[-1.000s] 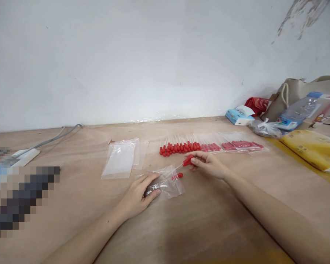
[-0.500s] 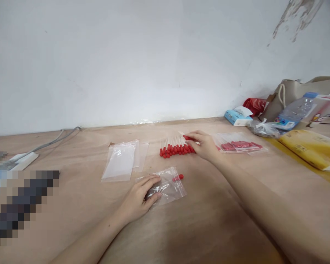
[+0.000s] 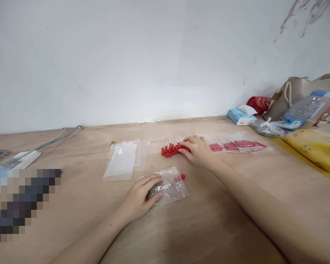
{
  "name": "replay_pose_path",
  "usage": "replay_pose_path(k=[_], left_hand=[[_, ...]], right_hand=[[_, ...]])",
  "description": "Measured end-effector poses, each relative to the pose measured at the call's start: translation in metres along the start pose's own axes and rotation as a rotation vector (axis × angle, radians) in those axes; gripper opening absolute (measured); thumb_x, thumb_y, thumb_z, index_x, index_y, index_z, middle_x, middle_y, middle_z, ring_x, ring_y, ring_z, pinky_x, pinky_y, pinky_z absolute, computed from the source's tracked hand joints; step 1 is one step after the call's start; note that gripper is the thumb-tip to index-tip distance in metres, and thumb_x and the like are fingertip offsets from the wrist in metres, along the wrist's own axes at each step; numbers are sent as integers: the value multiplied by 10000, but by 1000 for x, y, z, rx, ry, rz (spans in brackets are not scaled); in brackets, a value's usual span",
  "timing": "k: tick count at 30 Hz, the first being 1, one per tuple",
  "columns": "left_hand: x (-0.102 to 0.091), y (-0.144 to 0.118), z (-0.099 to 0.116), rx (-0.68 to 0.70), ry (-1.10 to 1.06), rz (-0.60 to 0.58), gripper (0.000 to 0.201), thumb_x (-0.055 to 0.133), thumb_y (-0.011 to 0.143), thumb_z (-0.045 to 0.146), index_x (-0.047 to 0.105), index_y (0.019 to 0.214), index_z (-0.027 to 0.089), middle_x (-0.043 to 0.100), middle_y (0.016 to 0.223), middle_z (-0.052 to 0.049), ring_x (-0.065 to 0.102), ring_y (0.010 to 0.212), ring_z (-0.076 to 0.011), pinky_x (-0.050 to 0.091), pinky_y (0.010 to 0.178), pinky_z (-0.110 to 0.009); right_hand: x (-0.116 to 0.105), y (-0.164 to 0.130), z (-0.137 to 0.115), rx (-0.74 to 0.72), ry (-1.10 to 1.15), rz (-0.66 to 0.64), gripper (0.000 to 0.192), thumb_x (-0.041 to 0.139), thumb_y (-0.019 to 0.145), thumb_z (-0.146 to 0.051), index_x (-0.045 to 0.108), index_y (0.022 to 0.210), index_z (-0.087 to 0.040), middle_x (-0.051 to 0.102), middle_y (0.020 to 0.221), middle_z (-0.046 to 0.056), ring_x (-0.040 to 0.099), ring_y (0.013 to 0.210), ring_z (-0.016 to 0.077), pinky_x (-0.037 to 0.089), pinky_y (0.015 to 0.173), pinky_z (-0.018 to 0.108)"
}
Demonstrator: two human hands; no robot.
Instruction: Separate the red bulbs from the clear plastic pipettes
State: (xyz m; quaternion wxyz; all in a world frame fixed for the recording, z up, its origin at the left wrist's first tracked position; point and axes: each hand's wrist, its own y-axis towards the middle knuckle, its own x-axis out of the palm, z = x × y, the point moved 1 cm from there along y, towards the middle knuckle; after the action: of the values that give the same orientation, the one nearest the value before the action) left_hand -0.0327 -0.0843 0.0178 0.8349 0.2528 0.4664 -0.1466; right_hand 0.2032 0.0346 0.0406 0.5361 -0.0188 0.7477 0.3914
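Red-capped droppers lie just left of the right hand (fingers curled onto them); left hand presses the bag flat.

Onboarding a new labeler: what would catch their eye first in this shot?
The row of red-tipped droppers at the table's middle, with the right hand resting on its right end. Nearer the camera, the left hand presses down a clear zip bag with one red tip poking from its mouth. Filled bags line up farther right.
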Motion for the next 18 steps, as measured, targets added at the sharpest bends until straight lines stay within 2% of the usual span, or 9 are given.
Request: replay_pose_path(k=[3, 6, 9, 14, 16, 18], left_hand=[[0, 0, 0, -5, 7, -3, 355, 488, 838, 324, 501, 1176, 216, 544, 1213, -76, 498, 1128, -201, 433, 943, -371], [0, 1, 0, -4, 8, -2, 349, 492, 836, 323, 508, 1168, 218, 549, 1207, -73, 503, 1122, -202, 435, 939, -371], [0, 1, 0, -8, 10, -6, 352, 490, 838, 322, 500, 1176, 224, 545, 1213, -68, 503, 1121, -199, 436, 937, -366], [0, 1, -1, -17, 15, -17, 358, 486, 840, 329, 492, 1182, 223, 541, 1218, -64, 496, 1127, -193, 426, 948, -358], [0, 1, -1, -22, 13, -22, 362, 481, 842, 330, 486, 1187, 222, 542, 1216, -63, 495, 1127, -192, 423, 951, -361], [0, 1, -2, -31, 12, -28, 372, 477, 843, 334, 476, 1199, 223, 536, 1224, -64, 492, 1132, -192, 421, 954, -363]], right_hand=[[-12, -18, -8, 22, 150, -6, 165, 515, 811, -295, 634, 860, -192, 601, 836, 68, 509, 811, 193, 363, 739, 346], [-18, -37, -17, -14, 376, -182, 133, 593, 746, -300, 627, 811, -189, 593, 759, 33, 515, 758, 164, 389, 721, 311], [-17, -50, -26, -23, 514, -327, 180, 616, 733, -287, 636, 895, -210, 604, 819, 27, 526, 798, 159, 407, 710, 289], [-10, -51, -24, 49, 608, -357, 115, 599, 748, -263, 651, 823, -194, 613, 774, 26, 543, 753, 146, 420, 678, 274], [-13, -49, -14, 111, 723, -367, 140, 602, 742, -298, 637, 805, -178, 628, 774, 27, 557, 735, 142, 430, 670, 273], [-21, -46, 1, 237, 873, -353, 183, 604, 736, -338, 618, 801, -168, 644, 780, 34, 575, 723, 140, 441, 669, 275]])
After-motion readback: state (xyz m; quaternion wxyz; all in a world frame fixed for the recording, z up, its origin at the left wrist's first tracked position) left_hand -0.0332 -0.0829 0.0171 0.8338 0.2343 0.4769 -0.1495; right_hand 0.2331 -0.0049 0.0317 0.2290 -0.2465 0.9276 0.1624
